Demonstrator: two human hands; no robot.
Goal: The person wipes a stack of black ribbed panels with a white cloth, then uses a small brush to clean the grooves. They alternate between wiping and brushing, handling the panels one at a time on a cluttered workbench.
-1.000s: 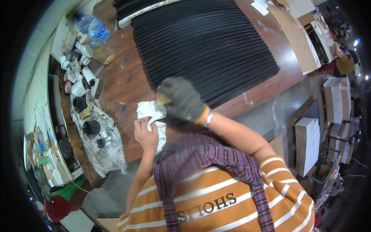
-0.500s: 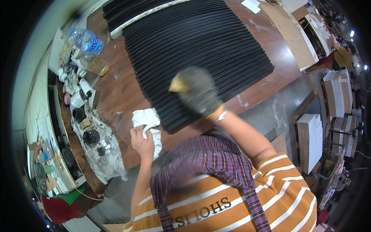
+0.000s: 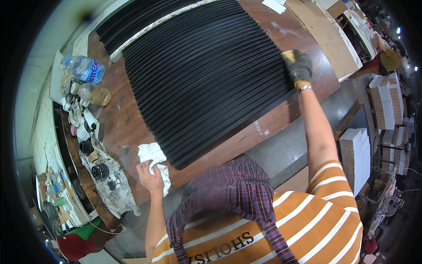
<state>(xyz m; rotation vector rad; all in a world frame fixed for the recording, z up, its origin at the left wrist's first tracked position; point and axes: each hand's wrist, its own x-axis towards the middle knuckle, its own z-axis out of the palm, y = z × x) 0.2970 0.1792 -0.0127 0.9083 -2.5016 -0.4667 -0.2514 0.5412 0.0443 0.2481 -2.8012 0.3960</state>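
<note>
Long black strips point(image 3: 198, 83) lie side by side on the brown wooden table, forming a ribbed sheet with jagged ends. My right hand point(image 3: 300, 67), in a dark grey work glove with a yellow cuff, rests at the right end of the strips. Its fingers are curled round a yellowish piece point(image 3: 288, 56), like a pad or sponge, mostly covered by the glove. At the table's near edge, my bare left hand point(image 3: 150, 177) is closed on a crumpled white cloth point(image 3: 151, 153), left of the strips' near corner.
More black strips point(image 3: 132, 24) lie behind a white bar point(image 3: 154, 23). On the left are a clear plastic bottle point(image 3: 85, 69), a jar of amber liquid point(image 3: 94, 94) and a stained sheet point(image 3: 115, 193) carrying a black round container point(image 3: 100, 171). Stacked white boards point(image 3: 355, 154) stand at right.
My right hand has swept from the middle of the strips to their right end. My left hand stays on the cloth. The whole view has shifted slightly.
</note>
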